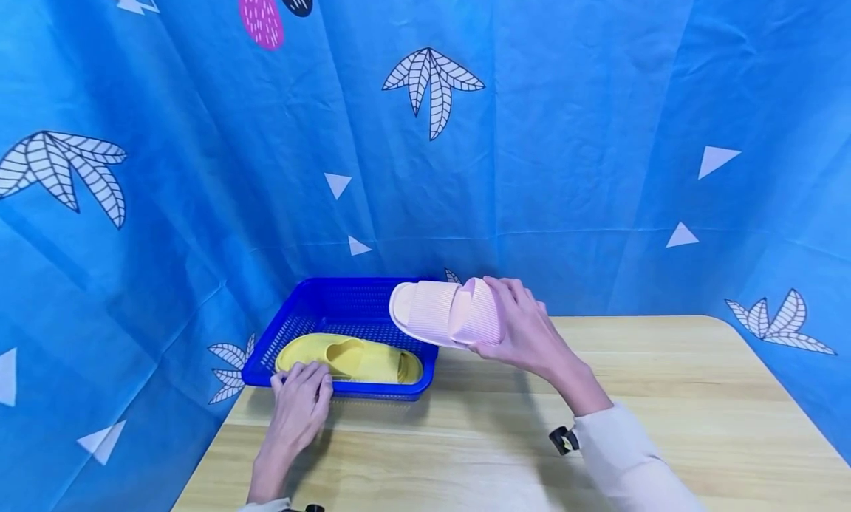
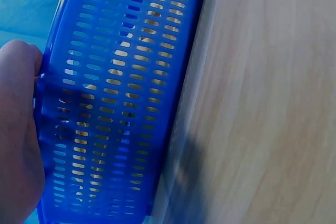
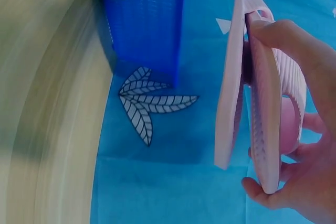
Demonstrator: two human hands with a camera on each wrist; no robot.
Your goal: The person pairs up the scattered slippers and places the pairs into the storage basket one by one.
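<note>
My right hand (image 1: 525, 331) holds a pair of pale pink slippers (image 1: 432, 309) above the right end of a blue plastic basket (image 1: 352, 298). In the right wrist view, the two pink soles (image 3: 229, 108) stand close together, with my thumb on one side and fingers around the strap end. My left hand (image 1: 302, 405) grips the basket's near rim, fingers curled over it. Yellow slippers (image 1: 379, 363) lie lengthwise inside the basket along its near side; how many is unclear. The left wrist view shows the slotted basket wall (image 2: 105, 93) beside that hand.
The basket stands on a light wooden table (image 1: 665, 401), near its back left corner. A blue patterned curtain (image 1: 565, 165) hangs behind and to both sides. A small black device (image 1: 564, 439) is at the right sleeve.
</note>
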